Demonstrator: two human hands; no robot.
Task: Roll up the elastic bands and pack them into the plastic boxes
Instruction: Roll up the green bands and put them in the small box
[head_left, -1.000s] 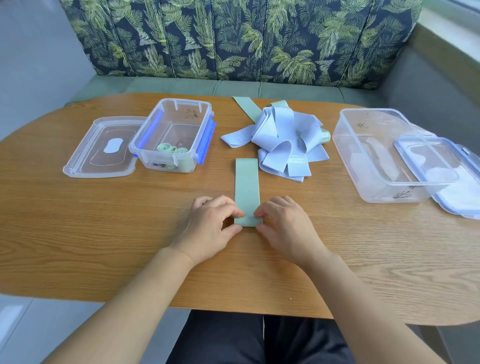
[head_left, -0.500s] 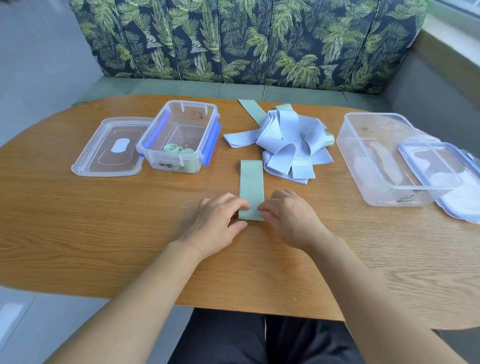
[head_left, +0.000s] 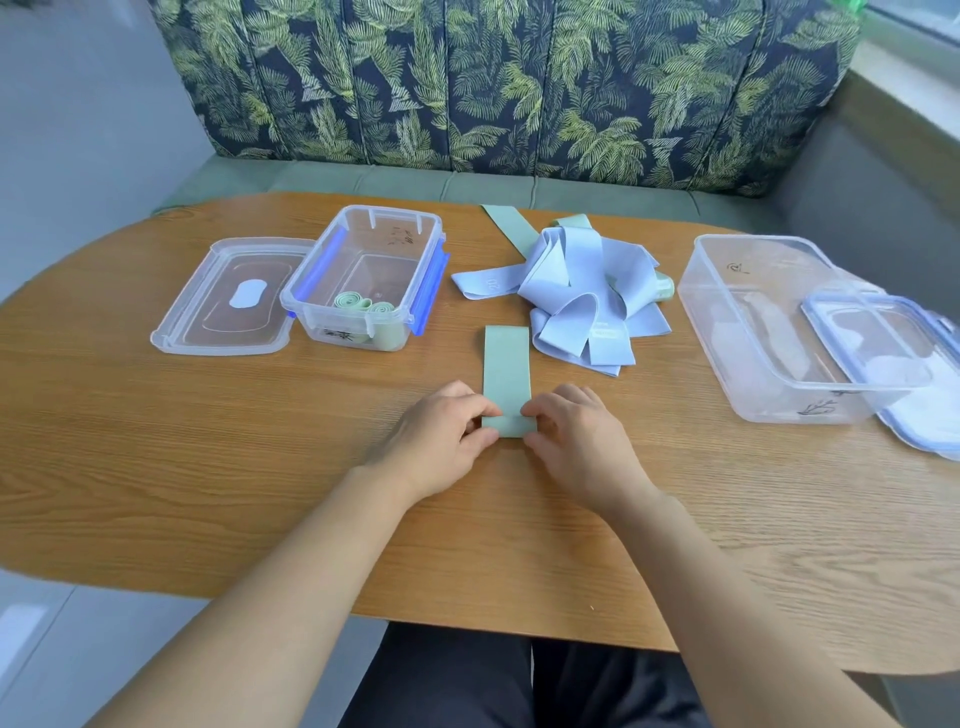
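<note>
While both forearms reach forward, the left hand (head_left: 441, 441) and right hand (head_left: 582, 441) pinch the green band (head_left: 506, 374). Its near end is folded over between their curled fingertips.

I see sage-green band (head_left: 506, 371), pale-blue pile (head_left: 576, 291), blue-clipped clear box (head_left: 363, 275) upper left, palm-leaf cushion (head_left: 493, 83), probably navy.

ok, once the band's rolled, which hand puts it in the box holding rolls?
Probably left: the left hand sits on that box's side of the band; the right hand would cross over.
</note>
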